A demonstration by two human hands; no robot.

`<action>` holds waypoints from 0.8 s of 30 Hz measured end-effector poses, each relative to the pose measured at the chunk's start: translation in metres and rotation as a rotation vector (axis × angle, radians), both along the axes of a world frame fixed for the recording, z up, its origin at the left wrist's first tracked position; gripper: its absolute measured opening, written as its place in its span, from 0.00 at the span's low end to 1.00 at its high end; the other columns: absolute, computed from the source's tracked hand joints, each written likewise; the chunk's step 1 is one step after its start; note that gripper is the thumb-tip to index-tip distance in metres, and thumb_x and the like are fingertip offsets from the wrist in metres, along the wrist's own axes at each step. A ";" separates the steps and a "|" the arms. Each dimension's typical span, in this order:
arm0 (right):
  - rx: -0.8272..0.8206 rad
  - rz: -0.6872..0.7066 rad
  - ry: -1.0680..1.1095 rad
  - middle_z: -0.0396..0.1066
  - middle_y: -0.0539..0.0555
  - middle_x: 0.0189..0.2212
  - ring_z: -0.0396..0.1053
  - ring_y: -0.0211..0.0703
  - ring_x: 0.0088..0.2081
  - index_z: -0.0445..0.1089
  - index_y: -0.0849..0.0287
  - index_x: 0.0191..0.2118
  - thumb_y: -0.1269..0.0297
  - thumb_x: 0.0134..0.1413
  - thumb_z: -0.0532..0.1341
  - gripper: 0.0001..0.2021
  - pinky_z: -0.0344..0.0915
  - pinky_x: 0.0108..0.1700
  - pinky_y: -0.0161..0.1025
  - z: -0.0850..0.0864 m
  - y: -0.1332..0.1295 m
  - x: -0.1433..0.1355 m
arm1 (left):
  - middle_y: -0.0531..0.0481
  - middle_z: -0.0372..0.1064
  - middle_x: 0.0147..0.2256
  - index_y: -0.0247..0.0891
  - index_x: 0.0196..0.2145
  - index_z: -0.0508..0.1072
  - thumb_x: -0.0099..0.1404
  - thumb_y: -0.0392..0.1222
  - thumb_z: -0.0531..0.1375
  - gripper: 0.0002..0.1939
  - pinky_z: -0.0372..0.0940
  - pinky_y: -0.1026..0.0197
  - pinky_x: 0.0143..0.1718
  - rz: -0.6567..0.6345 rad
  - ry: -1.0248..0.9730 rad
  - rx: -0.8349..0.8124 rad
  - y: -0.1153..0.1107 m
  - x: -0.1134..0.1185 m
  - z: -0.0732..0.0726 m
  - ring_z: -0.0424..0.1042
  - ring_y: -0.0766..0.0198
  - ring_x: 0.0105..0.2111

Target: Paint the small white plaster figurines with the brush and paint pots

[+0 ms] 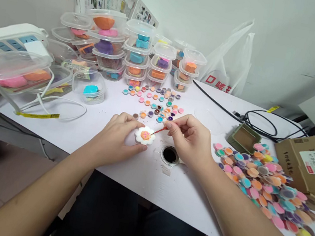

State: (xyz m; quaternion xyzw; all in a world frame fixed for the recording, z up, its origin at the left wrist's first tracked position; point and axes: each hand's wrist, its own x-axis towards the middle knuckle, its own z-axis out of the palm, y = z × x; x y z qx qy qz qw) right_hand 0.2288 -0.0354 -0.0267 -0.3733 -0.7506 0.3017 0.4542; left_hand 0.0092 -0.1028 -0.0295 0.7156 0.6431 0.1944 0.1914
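Observation:
My left hand [122,138] grips a small white flower-shaped piece [139,137] by its edge, between thumb and fingers. The middle of the flower is painted orange and pink. In my right hand [186,137] is a thin red paintbrush [160,129], pinched between thumb and fingertips. The brush's tip meets or hovers just over the flower's right side; I cannot tell which. Behind both hands lie strips of small paint pots [159,108] in many colours, some of them showing dark paint.
Stacked clear plastic boxes [137,59] with coloured shapes stand at the back. On the right are a heap of paint pots [267,186], a green square container [243,138] and a cardboard box [310,165]. A round hole [170,155] opens in the table by my right hand.

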 end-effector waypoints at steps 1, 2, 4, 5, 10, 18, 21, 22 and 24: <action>0.058 -0.007 -0.028 0.77 0.50 0.28 0.71 0.36 0.28 0.72 0.56 0.34 0.61 0.62 0.66 0.07 0.63 0.29 0.35 0.001 -0.002 0.001 | 0.44 0.63 0.54 0.48 0.58 0.72 0.63 0.61 0.63 0.29 0.59 0.42 0.62 0.006 -0.003 -0.002 -0.001 0.000 0.000 0.60 0.46 0.61; 0.118 -0.011 -0.063 0.77 0.50 0.29 0.72 0.37 0.29 0.72 0.56 0.34 0.62 0.62 0.65 0.07 0.64 0.30 0.35 0.002 -0.004 0.002 | 0.44 0.63 0.54 0.48 0.58 0.72 0.62 0.61 0.64 0.29 0.59 0.42 0.62 0.011 -0.006 -0.003 -0.001 0.000 0.001 0.60 0.46 0.60; 0.227 0.010 -0.137 0.78 0.50 0.30 0.74 0.37 0.30 0.71 0.56 0.34 0.64 0.63 0.65 0.06 0.65 0.31 0.35 0.001 -0.008 0.003 | 0.44 0.62 0.54 0.47 0.57 0.73 0.62 0.61 0.64 0.29 0.59 0.42 0.62 0.017 -0.010 -0.001 -0.002 0.001 0.001 0.60 0.46 0.60; 0.272 0.030 -0.174 0.79 0.50 0.30 0.75 0.38 0.31 0.71 0.56 0.34 0.65 0.64 0.64 0.06 0.66 0.31 0.35 0.000 -0.010 0.003 | 0.44 0.62 0.54 0.46 0.57 0.73 0.62 0.61 0.64 0.30 0.59 0.42 0.62 0.019 -0.010 0.001 -0.002 0.001 0.001 0.60 0.46 0.60; 0.439 0.133 -0.320 0.79 0.51 0.31 0.75 0.39 0.31 0.70 0.56 0.35 0.64 0.67 0.61 0.07 0.67 0.33 0.36 -0.001 -0.013 0.004 | 0.42 0.63 0.53 0.42 0.57 0.73 0.62 0.61 0.64 0.31 0.58 0.43 0.63 0.009 0.001 0.029 -0.001 0.001 -0.002 0.61 0.46 0.60; 0.447 0.097 -0.313 0.79 0.51 0.31 0.77 0.41 0.33 0.70 0.52 0.35 0.60 0.68 0.59 0.09 0.69 0.35 0.39 0.000 -0.014 0.006 | 0.43 0.63 0.53 0.43 0.56 0.73 0.63 0.59 0.63 0.28 0.59 0.41 0.63 -0.011 -0.012 0.055 -0.005 0.001 0.000 0.60 0.46 0.60; 0.441 0.068 -0.304 0.79 0.51 0.31 0.77 0.43 0.34 0.71 0.52 0.35 0.59 0.68 0.59 0.09 0.71 0.37 0.42 -0.002 -0.013 0.005 | 0.43 0.63 0.53 0.43 0.56 0.73 0.62 0.60 0.64 0.29 0.59 0.40 0.62 -0.006 -0.023 0.063 -0.005 0.001 -0.003 0.60 0.45 0.60; 0.424 0.091 -0.315 0.80 0.52 0.32 0.77 0.43 0.34 0.71 0.52 0.35 0.59 0.68 0.58 0.09 0.71 0.37 0.42 -0.003 -0.013 0.005 | 0.42 0.63 0.54 0.43 0.57 0.72 0.62 0.60 0.64 0.29 0.59 0.40 0.62 -0.005 -0.025 0.066 -0.005 0.001 -0.004 0.61 0.44 0.60; 0.387 0.162 -0.335 0.80 0.51 0.32 0.77 0.42 0.33 0.71 0.52 0.34 0.59 0.68 0.59 0.09 0.71 0.36 0.41 -0.002 -0.014 0.004 | 0.42 0.63 0.54 0.42 0.57 0.72 0.63 0.59 0.64 0.29 0.59 0.40 0.62 -0.011 -0.023 0.071 -0.003 0.000 -0.005 0.61 0.45 0.60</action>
